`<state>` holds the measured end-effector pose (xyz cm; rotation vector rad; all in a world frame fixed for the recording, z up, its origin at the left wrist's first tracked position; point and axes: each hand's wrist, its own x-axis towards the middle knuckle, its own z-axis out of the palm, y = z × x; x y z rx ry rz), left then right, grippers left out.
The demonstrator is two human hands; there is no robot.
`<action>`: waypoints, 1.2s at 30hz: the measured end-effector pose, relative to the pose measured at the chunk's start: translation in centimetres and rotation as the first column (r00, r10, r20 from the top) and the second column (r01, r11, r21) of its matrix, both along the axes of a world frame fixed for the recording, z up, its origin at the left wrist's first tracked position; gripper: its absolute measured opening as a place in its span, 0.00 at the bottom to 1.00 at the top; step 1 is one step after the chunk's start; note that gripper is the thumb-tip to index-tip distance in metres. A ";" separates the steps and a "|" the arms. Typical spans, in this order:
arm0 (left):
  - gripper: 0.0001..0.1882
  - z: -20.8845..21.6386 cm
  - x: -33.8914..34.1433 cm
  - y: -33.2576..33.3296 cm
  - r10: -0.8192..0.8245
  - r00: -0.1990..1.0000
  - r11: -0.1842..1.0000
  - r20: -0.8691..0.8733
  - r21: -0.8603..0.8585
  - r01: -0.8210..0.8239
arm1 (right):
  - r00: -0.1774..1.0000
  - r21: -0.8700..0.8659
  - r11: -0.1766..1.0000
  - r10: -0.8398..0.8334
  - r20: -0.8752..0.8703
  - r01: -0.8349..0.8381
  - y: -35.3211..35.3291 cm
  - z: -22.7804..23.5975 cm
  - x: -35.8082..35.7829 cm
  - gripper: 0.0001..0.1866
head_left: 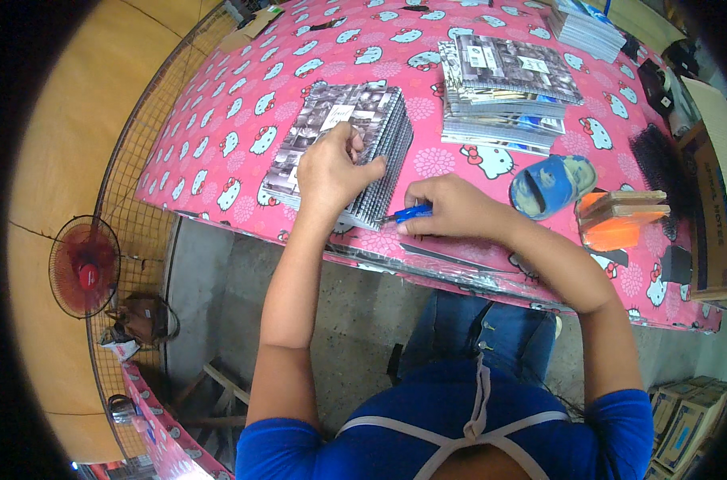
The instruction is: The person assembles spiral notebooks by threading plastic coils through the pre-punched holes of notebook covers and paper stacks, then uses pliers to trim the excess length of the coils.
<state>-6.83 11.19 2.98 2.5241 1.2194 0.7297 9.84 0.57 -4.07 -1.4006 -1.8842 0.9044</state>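
A tall stack of spiral-bound notebooks [303, 144] with grey patterned covers lies near the front edge of the table, coils facing right. My left hand [331, 170] rests on the top cover, fingers bent and thumb spread toward the coils, apart from the fingertips. My right hand [459, 210] is closed around small blue-handled pliers [412, 213]. Their dark tip points left and is close to the lower corner of the coils. Whether the tip touches a wire cannot be made out.
Beyond my right hand stands a second notebook pile [503, 100]. A blue slipper [549, 188], an orange block with wooden pieces [619, 218], a black bristly heap [655, 164] and a cardboard box [711, 208] occupy the right side. A fan [86, 266] is off to the left.
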 end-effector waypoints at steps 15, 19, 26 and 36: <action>0.21 -0.6 -0.2 0.4 -0.010 1.000 0.998 -0.003 0.056 0.010 | 0.900 0.444 0.895 -0.214 0.380 0.026 -2.2 -1.1 -1.2 0.24; 0.21 -0.7 -0.1 0.5 -0.016 1.000 0.998 0.005 0.059 0.016 | 0.877 0.444 0.896 -0.223 0.426 0.012 -2.0 -1.2 -1.3 0.24; 0.21 -0.6 -0.2 0.4 -0.008 1.000 0.997 0.005 0.073 0.007 | 0.861 0.533 0.846 -0.265 0.435 -0.008 -2.0 -0.7 -1.4 0.23; 0.20 -0.2 0.0 0.1 -0.002 1.000 1.000 0.004 -0.013 0.002 | 0.958 -0.590 0.808 -0.162 -0.238 -0.011 0.3 1.4 -0.5 0.27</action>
